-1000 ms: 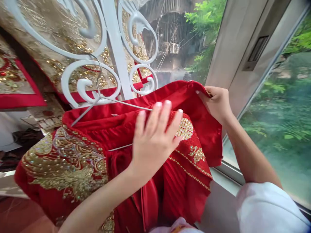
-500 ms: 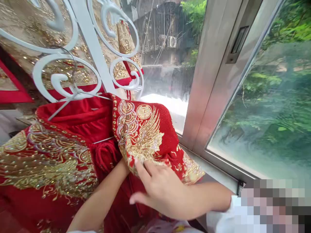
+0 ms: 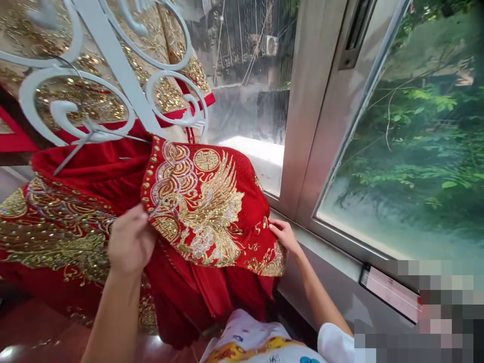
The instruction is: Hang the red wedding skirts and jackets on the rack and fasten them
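Observation:
A red garment [image 3: 196,201] with gold embroidery hangs on a thin metal hanger [image 3: 94,138], which is hooked on a white scrolled iron grille [image 3: 109,55]. My left hand [image 3: 130,239] is closed on the left edge of the garment's embroidered front panel. My right hand [image 3: 285,236] pinches the panel's lower right corner beside the window sill. The panel with a gold phoenix motif is spread between both hands.
A metal window frame [image 3: 321,101] and glass [image 3: 412,141] stand at the right, with trees outside. More gold and red embroidered cloth [image 3: 75,96] hangs behind the grille. A white label [image 3: 389,292] sits on the ledge below the window.
The embroidered panel has been flipped over the front and spread out. My left hand moved up to its left edge, and my right hand shifted right to its lower corner.

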Demonstrator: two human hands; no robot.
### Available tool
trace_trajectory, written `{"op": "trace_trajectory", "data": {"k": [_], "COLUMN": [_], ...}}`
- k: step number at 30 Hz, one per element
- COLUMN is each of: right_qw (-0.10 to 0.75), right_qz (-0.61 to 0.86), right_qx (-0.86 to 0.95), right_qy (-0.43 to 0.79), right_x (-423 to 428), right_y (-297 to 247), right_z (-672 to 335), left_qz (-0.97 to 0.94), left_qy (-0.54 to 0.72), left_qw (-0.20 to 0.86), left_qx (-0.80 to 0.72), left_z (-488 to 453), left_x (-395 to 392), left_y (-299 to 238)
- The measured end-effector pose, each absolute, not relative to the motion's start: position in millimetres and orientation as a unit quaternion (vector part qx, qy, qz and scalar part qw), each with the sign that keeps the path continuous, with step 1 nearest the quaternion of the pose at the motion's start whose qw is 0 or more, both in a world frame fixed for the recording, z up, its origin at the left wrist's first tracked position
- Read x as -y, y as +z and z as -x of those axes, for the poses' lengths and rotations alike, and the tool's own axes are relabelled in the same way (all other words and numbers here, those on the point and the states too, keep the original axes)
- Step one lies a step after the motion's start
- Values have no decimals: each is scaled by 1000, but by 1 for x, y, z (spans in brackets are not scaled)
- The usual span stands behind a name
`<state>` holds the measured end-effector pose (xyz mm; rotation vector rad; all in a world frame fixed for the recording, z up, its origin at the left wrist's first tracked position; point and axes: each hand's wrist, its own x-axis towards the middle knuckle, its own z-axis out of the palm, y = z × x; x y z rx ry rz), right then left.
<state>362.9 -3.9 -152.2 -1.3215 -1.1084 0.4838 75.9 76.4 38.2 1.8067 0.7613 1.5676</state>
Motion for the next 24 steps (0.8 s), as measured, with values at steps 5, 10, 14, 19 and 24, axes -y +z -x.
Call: {"op": "trace_trajectory", "data": {"k": [5,10,14,19,24], "right_qw": [644,578,566,603,533], "right_qz": [670,677,670,627,497], "right_qx": [370,454,480,473,617], "right_qy": [13,-51,-22,-141,-296], "right_x": [68,103,100,90,31], "right_y": [-169,-233,-218,-96,35], "right_z": [-340,-286,-287,-307,-270], "left_qz": [-678,-701,-705,-683,-649], "left_qy": [611,586,578,633,581], "left_qw": [311,328,347,-15,-253], "left_qx": [-265,-243,-223,-364,-421], "left_z": [-97,-113,-98,-36,40], "left_x": [-86,-101,-91,-51,-61], "left_y": [47,45,58,72,67]}}
